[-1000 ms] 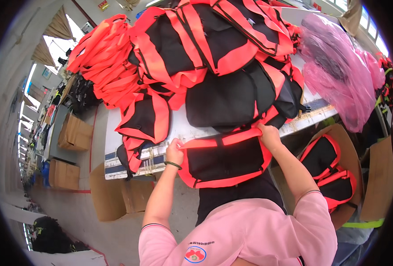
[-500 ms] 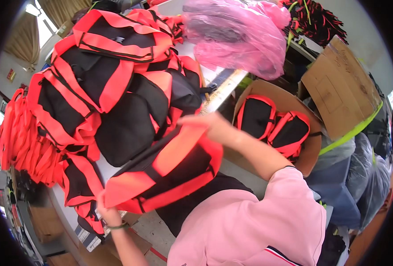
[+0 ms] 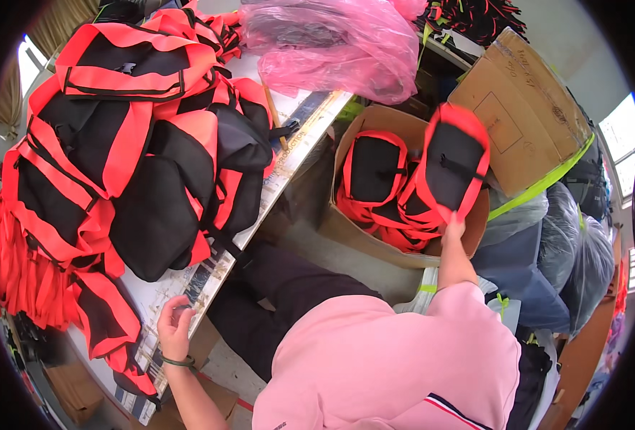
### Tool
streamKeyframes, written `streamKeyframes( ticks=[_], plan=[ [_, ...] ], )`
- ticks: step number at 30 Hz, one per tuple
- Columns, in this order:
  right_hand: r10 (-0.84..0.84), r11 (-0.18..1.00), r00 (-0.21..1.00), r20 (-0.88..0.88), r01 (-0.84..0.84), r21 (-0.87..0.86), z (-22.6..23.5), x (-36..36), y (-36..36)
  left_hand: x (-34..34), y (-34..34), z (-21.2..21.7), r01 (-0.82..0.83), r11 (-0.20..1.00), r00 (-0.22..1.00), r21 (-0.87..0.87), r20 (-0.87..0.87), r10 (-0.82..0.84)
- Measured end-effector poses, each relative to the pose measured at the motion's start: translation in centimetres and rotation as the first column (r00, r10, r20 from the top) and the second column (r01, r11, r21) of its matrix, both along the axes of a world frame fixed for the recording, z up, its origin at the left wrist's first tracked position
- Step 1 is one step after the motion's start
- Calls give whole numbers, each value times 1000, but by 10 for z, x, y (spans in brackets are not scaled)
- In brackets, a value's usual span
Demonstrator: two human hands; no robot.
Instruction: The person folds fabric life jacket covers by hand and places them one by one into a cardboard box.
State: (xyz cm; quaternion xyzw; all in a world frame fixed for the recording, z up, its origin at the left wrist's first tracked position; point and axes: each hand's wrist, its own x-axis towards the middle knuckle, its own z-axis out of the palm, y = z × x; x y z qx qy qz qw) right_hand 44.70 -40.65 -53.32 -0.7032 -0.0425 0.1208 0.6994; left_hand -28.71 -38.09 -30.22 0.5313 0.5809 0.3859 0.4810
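My right hand [image 3: 453, 231] grips the lower end of a black bag with red-orange edging [image 3: 452, 166], stretched out over an open cardboard box [image 3: 364, 242]. Inside the box lies another black and red-orange bag [image 3: 372, 168], with more red-orange trim bunched beneath it. My left hand [image 3: 175, 331] hovers by the near edge of the white table [image 3: 161, 290], its fingers apart and nothing in them. A large heap of black and red-orange bags [image 3: 156, 215] covers much of that table, to the left of the box.
Pink plastic sheeting [image 3: 332, 54] bulges at the table's far end. A cardboard flap [image 3: 514, 111] rises behind the box. Stuffed clear plastic bags [image 3: 583, 251] stand at the right. Red-orange straps [image 3: 20, 251] hang at the far left.
The bag that both hands held before the table has swung right over the box in my right hand. My left hand has let go of it. The view has shifted too.
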Motion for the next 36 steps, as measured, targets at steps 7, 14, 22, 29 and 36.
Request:
streamKeyframes(
  ticks=[7,14,22,29,36],
  plan=[
    [65,768,959,-275,-223,-600,-96,-22,0,-85,-19,-31,-264,926,867,271,-354,351],
    [548,791,832,-84,-548,-272,-38,-43,131,-214,-42,-74,-501,754,57,425,-853,519],
    [929,368,348,126,-904,-217,150,-233,205,-190,-53,-65,-584,788,249,194,-882,401],
    [960,-87,-122,253,-985,-148,237,-390,196,-143,-40,36,-101,597,275,796,-554,786],
    [763,-551,-554,334,-827,-114,303,-513,154,-89,-56,153,-357,756,915,548,43,401]
  ],
)
